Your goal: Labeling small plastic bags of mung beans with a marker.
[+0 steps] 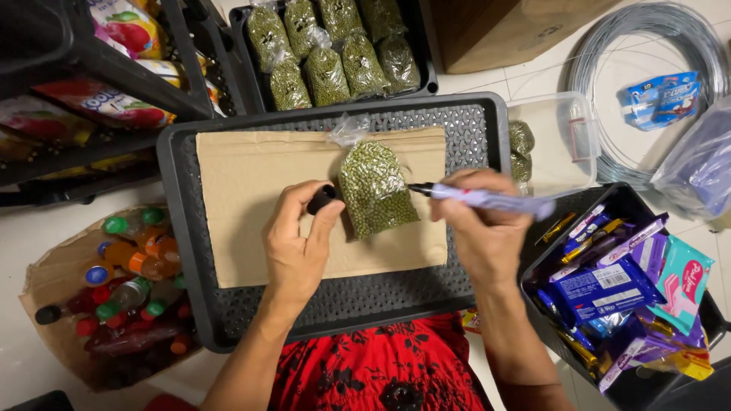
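At the frame's centre a small clear bag of green beans (375, 190) lay on cardboard (251, 205) over a black tray (472, 122). It looked light, soft and shifting, best gripped at its knotted top. The right hand (480, 221) pinched a purple marker (487, 200), tip at the bag; the left hand (301, 240) clasped the black cap (321, 199). Matching bags filled the upper crate (426, 68); wrapped snacks crowded the lower-right bin (533, 285).

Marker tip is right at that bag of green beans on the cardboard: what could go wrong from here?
1. The marker tip presses on thin plastic over loose beans; the bag of green beans may dent or slide, smearing the ink.
2. The left hand holds only the marker cap beside the bag, so nothing pins it.
3. The right hand may brush wet ink.
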